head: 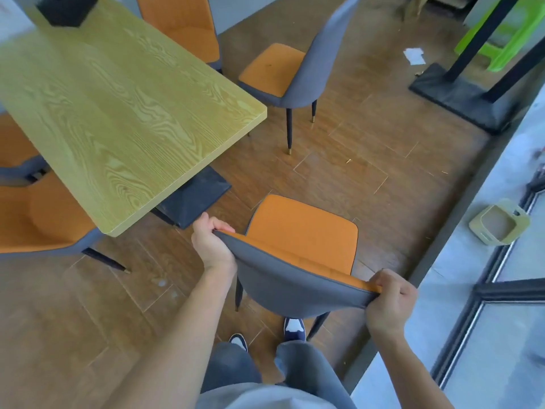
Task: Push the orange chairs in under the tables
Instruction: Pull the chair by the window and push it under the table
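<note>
An orange chair (300,228) with a grey back stands on the floor right in front of me, its seat pointing away, apart from the table. My left hand (211,240) grips the left end of its backrest top. My right hand (389,302) grips the right end. The light wood table (118,113) stretches from upper left to its near corner, left of the chair, on a black base (194,199). A second orange chair (283,72) stands off the table's far right side, turned sideways. Two more orange chairs (44,219) sit at the table's left side, and another (185,22) at the far end.
A grey ledge (460,276) with a window frame runs along the right, holding a beige square holder (498,222). A black table base (460,90) and a green stool (501,42) stand at the upper right. My feet (295,327) are just behind the held chair.
</note>
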